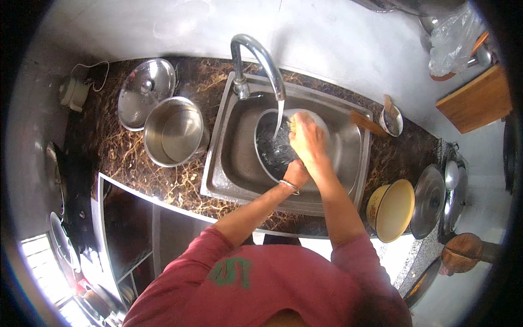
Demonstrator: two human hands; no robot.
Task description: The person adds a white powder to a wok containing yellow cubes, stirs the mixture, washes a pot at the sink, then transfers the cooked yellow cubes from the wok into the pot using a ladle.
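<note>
A round pot or bowl with a dark inside [271,151] and a pale outer wall [322,122] sits tilted in the stainless steel sink [241,135]. Water runs into it from the curved chrome faucet [261,53]. My left hand [297,173], with a bracelet at the wrist, grips its near rim; the fingers are mostly hidden. Above that, my right hand [308,137] is shut on a yellowish scrubber [292,124] and presses against the vessel's right side. This hand is slightly blurred.
Left of the sink, a steel pot [173,133] stands before a metal lid [143,94] on the marbled counter [126,151]. Rightward are a small bowl [391,122] with a wooden-handled tool, a yellow enamel basin [394,210], a dark lid [429,202] and a cutting board [476,100].
</note>
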